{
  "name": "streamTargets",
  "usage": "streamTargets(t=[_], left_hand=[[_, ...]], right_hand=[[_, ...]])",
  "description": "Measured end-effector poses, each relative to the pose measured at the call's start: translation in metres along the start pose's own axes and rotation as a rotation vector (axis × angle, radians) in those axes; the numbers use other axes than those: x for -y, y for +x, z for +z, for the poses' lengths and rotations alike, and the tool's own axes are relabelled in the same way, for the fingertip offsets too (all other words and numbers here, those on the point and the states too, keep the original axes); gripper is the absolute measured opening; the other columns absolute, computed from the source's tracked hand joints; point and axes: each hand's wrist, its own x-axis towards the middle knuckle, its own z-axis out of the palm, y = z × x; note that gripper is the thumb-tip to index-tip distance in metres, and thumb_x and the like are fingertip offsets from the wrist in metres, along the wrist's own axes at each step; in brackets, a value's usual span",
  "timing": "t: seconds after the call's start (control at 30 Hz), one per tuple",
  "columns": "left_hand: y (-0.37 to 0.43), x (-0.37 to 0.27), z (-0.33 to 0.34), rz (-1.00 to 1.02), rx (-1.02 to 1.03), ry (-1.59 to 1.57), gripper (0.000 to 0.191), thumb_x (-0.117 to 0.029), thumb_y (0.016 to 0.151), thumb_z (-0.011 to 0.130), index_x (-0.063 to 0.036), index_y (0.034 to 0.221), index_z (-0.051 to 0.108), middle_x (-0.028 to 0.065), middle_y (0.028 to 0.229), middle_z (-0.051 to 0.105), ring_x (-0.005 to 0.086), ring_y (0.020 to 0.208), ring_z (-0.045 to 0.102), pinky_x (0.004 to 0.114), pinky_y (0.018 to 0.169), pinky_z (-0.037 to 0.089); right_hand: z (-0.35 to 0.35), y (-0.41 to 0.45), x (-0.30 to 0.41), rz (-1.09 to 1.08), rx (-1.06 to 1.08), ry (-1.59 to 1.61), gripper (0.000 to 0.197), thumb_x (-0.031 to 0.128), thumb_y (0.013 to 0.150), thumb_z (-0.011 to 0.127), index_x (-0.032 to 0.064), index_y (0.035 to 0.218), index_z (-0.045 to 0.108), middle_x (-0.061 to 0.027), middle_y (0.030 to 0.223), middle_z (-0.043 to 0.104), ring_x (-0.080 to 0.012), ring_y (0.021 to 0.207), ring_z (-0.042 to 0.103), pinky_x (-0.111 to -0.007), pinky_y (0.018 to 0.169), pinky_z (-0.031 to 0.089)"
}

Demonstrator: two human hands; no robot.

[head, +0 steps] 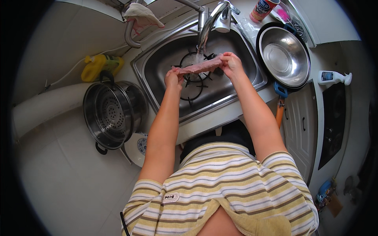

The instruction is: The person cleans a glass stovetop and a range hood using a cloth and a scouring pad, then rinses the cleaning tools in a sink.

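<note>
A pink cloth (200, 66) is stretched between my two hands over the steel sink (159, 88). My left hand (173, 79) grips its left end, and my right hand (231, 64) pinches the right end, slightly higher. Water runs from the chrome faucet (210, 25) just behind the cloth's middle. Beneath it, black gas-stove pan supports (190, 96) lie in the basin, partly hidden by the cloth and hands.
Steamer pots (110, 113) stand left of the sink, near a yellow jug (102, 67) and a plate (135, 150). A pale cloth (143, 14) hangs on a pipe. At right are a steel bowl (283, 57) on a pan, a red can (262, 10) and a spray bottle (333, 78).
</note>
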Motion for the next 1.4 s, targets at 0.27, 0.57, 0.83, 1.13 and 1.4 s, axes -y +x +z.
streamTargets(t=[0.27, 0.57, 0.83, 1.13, 1.4], left_hand=[[-0.007, 0.000, -0.004, -0.027, 0.198, 0.323, 0.031, 0.005, 0.073, 0.049, -0.0039, 0.101, 0.060, 0.0071, 0.088, 0.061, 0.0206, 0.082, 0.058, 0.035, 0.078, 0.047], [-0.023, -0.021, 0.069, -0.361, 0.760, -0.390, 0.049, -0.050, 0.093, 0.037, -0.0056, 0.106, 0.054, 0.0120, 0.098, 0.061, 0.0296, 0.087, 0.060, 0.043, 0.080, 0.048], [-0.039, -0.017, 0.092, -0.324, 0.726, -0.146, 0.044, -0.036, 0.097, 0.037, -0.0054, 0.128, 0.041, 0.0142, 0.127, 0.049, 0.0319, 0.114, 0.051, 0.052, 0.099, 0.039], [-0.086, -0.062, 0.064, -0.290, 0.729, -0.014, 0.045, -0.044, 0.096, 0.037, -0.0118, 0.125, 0.047, 0.0094, 0.117, 0.057, 0.0241, 0.101, 0.058, 0.038, 0.088, 0.047], [-0.037, -0.038, -0.027, -0.048, 0.258, 0.021, 0.031, -0.019, 0.089, 0.054, -0.0042, 0.116, 0.055, 0.0066, 0.106, 0.061, 0.0214, 0.093, 0.059, 0.036, 0.086, 0.046]], right_hand=[[0.053, -0.026, 0.008, -0.007, 0.137, -0.100, 0.026, -0.003, 0.077, 0.060, 0.0016, 0.102, 0.059, -0.0089, 0.082, 0.062, -0.0190, 0.068, 0.061, -0.031, 0.062, 0.051], [0.073, -0.090, -0.024, -0.573, 0.439, -1.268, 0.033, -0.004, 0.071, 0.054, 0.0046, 0.100, 0.066, -0.0145, 0.090, 0.068, -0.0268, 0.083, 0.066, -0.032, 0.077, 0.050], [0.012, -0.025, 0.040, -0.586, -0.034, -1.290, 0.021, 0.011, 0.075, 0.058, 0.0050, 0.092, 0.067, -0.0153, 0.083, 0.067, -0.0295, 0.080, 0.065, -0.037, 0.073, 0.051], [0.024, 0.065, -0.014, 0.094, 0.460, -0.806, 0.039, 0.037, 0.078, 0.065, -0.0008, 0.083, 0.067, -0.0088, 0.076, 0.065, -0.0181, 0.075, 0.059, -0.031, 0.068, 0.046], [0.061, 0.040, 0.007, -0.487, 0.313, -1.174, 0.017, 0.019, 0.070, 0.063, 0.0051, 0.062, 0.060, -0.0118, 0.061, 0.060, -0.0244, 0.058, 0.059, -0.036, 0.056, 0.045]])
